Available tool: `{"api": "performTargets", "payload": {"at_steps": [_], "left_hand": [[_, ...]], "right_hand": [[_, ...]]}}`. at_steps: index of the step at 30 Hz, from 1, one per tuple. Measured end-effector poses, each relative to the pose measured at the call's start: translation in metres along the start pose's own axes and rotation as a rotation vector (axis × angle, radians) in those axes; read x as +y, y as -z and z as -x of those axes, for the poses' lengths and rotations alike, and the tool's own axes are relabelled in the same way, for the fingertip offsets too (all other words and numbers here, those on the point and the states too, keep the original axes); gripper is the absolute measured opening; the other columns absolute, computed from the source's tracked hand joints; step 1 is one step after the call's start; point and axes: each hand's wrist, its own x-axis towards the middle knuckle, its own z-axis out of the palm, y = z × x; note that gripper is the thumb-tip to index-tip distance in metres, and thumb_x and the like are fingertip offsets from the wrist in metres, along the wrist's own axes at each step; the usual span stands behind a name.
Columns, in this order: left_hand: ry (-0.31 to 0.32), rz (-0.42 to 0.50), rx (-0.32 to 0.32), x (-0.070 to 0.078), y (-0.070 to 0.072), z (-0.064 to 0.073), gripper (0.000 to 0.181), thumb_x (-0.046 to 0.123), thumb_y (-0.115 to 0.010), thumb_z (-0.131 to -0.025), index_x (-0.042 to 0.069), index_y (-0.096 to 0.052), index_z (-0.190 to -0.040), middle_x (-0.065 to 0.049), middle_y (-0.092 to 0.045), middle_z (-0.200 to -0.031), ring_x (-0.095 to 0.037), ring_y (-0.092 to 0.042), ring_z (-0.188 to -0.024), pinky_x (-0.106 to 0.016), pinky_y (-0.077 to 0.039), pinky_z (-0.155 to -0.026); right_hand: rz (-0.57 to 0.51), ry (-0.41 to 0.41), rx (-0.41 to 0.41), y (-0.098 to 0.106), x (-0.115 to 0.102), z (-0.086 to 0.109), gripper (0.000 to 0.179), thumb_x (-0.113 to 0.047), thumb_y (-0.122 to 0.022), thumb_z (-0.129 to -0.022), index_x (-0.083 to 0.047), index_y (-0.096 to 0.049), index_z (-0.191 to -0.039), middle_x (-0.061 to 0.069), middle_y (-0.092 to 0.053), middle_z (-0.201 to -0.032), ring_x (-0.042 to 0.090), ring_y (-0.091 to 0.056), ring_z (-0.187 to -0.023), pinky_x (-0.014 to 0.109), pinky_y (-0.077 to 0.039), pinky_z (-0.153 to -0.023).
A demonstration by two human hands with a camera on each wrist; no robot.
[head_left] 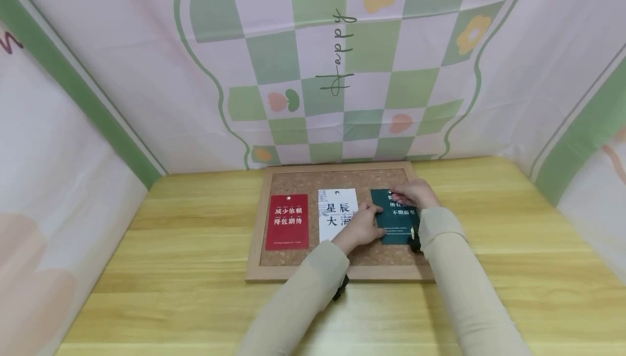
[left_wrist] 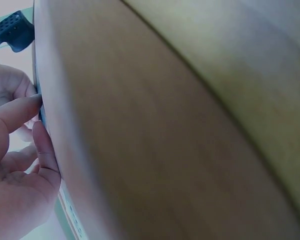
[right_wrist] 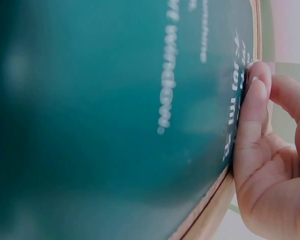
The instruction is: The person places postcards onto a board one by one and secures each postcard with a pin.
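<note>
A dark green card (head_left: 397, 225) with white lettering lies on the right part of a wood-framed cork board (head_left: 293, 259). My left hand (head_left: 363, 226) touches this card's left edge with thumb and index finger spread apart; its fingers (left_wrist: 47, 150) also show in the left wrist view. At the card's top edge, my right hand (head_left: 415, 193) has its fingertips brought together over a small pin, mostly hidden by them. From the right wrist view, those fingertips (right_wrist: 257, 90) sit close against the green surface. Part of the green card's right side is hidden by the right wrist.
A red card (head_left: 287, 231) is pinned at the board's left, and a white card (head_left: 337, 198) in the middle, partly behind the left hand. The board lies on a wood-grain table (head_left: 186, 269), against a patterned curtain (head_left: 323, 106).
</note>
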Motion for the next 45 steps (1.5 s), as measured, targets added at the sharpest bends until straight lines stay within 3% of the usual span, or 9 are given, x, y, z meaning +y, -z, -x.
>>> {"api": "performTargets", "payload": {"at_steps": [11, 17, 21, 25, 32, 39, 45], "left_hand": [[0.006, -0.005, -0.001, -0.001, -0.001, -0.001, 0.053, 0.022, -0.067, -0.089, 0.012, -0.048, -0.138, -0.004, -0.041, -0.140, -0.004, -0.047, -0.072, -0.015, -0.042, -0.070], [0.002, -0.005, 0.001, -0.001, -0.001, -0.002, 0.054, 0.021, -0.067, -0.089, 0.011, -0.048, -0.138, -0.004, -0.041, -0.140, -0.004, -0.047, -0.072, -0.015, -0.042, -0.069], [0.002, -0.003, 0.000, -0.001, -0.002, -0.002, 0.054, 0.021, -0.067, -0.089, 0.011, -0.048, -0.138, -0.004, -0.041, -0.140, -0.004, -0.047, -0.072, -0.015, -0.042, -0.068], [0.005, -0.002, -0.002, -0.001, -0.002, -0.002, 0.054, 0.021, -0.067, -0.089, 0.011, -0.048, -0.138, -0.004, -0.041, -0.140, -0.004, -0.047, -0.071, -0.015, -0.042, -0.069], [-0.001, -0.006, -0.002, -0.002, -0.001, -0.003, 0.053, 0.021, -0.067, -0.090, 0.011, -0.048, -0.139, -0.005, -0.040, -0.140, -0.004, -0.047, -0.071, -0.015, -0.042, -0.068], [0.005, -0.009, -0.003, -0.001, -0.001, -0.003, 0.054, 0.022, -0.067, -0.090, 0.012, -0.047, -0.139, -0.004, -0.040, -0.141, -0.004, -0.047, -0.073, -0.016, -0.044, -0.073], [0.008, -0.006, -0.003, -0.001, -0.002, -0.002, 0.054, 0.021, -0.067, -0.089, 0.012, -0.048, -0.139, -0.004, -0.040, -0.141, -0.004, -0.048, -0.072, -0.015, -0.043, -0.071]], "right_hand": [[-0.009, -0.020, -0.011, 0.001, -0.001, -0.002, 0.030, -0.009, -0.052, -0.096, -0.011, -0.065, -0.068, -0.009, -0.063, -0.051, -0.002, -0.060, -0.048, 0.013, -0.052, -0.054], [0.018, -0.012, -0.010, 0.001, -0.001, -0.001, 0.024, -0.010, -0.053, -0.096, -0.007, -0.067, -0.077, -0.009, -0.063, -0.053, -0.002, -0.059, -0.048, 0.013, -0.052, -0.054], [0.037, 0.004, -0.010, 0.003, 0.004, -0.008, 0.019, -0.011, -0.056, -0.094, -0.004, -0.068, -0.081, -0.008, -0.063, -0.053, -0.002, -0.061, -0.050, 0.014, -0.053, -0.056], [0.007, 0.017, -0.045, 0.008, 0.010, -0.017, 0.021, -0.012, -0.060, -0.092, -0.004, -0.068, -0.074, -0.006, -0.064, -0.053, 0.000, -0.062, -0.051, 0.015, -0.053, -0.055], [0.023, -0.017, 0.007, 0.002, 0.000, -0.004, 0.025, -0.010, -0.053, -0.095, -0.010, -0.065, -0.074, -0.010, -0.062, -0.051, -0.003, -0.059, -0.049, 0.013, -0.052, -0.054], [0.041, -0.014, 0.010, 0.000, -0.001, -0.003, 0.020, -0.009, -0.051, -0.097, -0.002, -0.066, -0.086, -0.008, -0.062, -0.053, -0.001, -0.060, -0.050, 0.014, -0.053, -0.057], [0.046, -0.013, 0.011, 0.000, 0.000, -0.004, 0.021, -0.010, -0.052, -0.096, -0.005, -0.065, -0.081, -0.008, -0.062, -0.053, -0.002, -0.060, -0.050, 0.014, -0.053, -0.056]]}}
